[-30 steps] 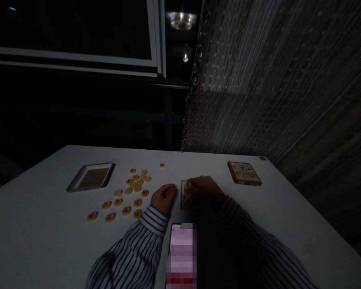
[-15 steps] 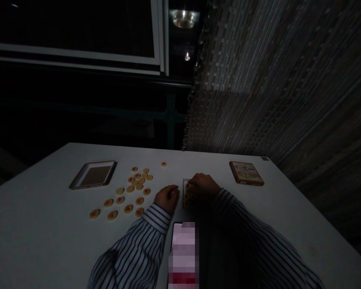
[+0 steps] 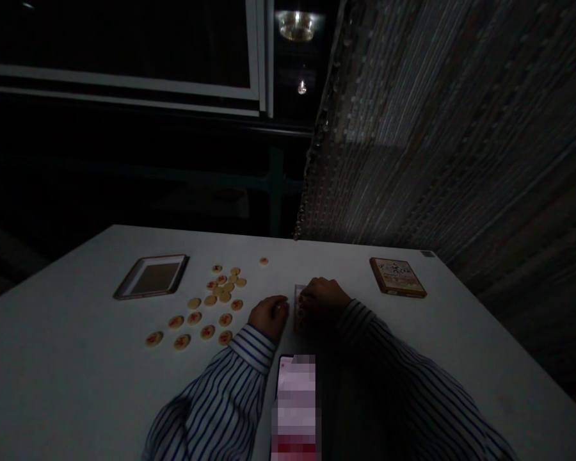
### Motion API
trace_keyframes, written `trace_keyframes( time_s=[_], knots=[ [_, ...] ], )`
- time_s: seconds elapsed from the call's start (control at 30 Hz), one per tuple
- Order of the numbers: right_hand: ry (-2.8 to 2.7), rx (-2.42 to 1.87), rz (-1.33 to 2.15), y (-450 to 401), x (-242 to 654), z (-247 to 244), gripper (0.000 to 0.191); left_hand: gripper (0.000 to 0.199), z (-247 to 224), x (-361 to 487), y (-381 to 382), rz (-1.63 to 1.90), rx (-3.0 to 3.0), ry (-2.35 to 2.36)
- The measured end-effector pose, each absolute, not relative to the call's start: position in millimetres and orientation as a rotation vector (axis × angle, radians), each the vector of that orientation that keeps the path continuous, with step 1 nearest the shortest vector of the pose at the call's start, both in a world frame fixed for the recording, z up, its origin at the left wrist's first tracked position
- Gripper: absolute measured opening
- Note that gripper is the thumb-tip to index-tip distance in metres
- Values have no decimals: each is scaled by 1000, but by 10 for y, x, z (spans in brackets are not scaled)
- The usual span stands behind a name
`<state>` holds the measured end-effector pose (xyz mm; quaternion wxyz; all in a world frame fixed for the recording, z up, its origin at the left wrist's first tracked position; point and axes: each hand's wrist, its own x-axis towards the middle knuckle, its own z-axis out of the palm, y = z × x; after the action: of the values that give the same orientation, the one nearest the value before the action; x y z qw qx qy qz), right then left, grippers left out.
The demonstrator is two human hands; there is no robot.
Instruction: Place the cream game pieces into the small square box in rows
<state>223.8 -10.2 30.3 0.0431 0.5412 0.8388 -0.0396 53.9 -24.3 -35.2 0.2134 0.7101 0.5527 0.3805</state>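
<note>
My right hand (image 3: 327, 298) is bent over a small open box (image 3: 298, 289) of round game pieces, its fingertips pinching a Chinese chess piece (image 3: 303, 299) at the far end. The hand and its shadow cover much of the box. Just left of the box, my left hand (image 3: 269, 317) rests near the table with its fingers curled; what they hold, if anything, is hidden. Several loose Chinese chess pieces (image 3: 207, 332) lie spread to the left, some showing red characters, others plain side up.
An open shallow box part (image 3: 182, 266) lies at the left of the white table (image 3: 77, 358). A printed box (image 3: 398, 276) sits at the right. A phone (image 3: 295, 410), partly blurred out, lies in front. Behind the table hangs a string curtain (image 3: 388, 160).
The view has shifted slightly, so the things on the table appear a little further right. Both hands stay about where they were, with small finger movement of the right hand in the box.
</note>
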Motion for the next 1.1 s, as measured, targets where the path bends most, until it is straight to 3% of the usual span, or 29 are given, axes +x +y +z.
trace_keyframes(
  time_s=[1.1],
  knots=[
    [2493,1623,-138,-116,2227,341,28,22,-332,511,-244,996,2014,1522]
  ],
)
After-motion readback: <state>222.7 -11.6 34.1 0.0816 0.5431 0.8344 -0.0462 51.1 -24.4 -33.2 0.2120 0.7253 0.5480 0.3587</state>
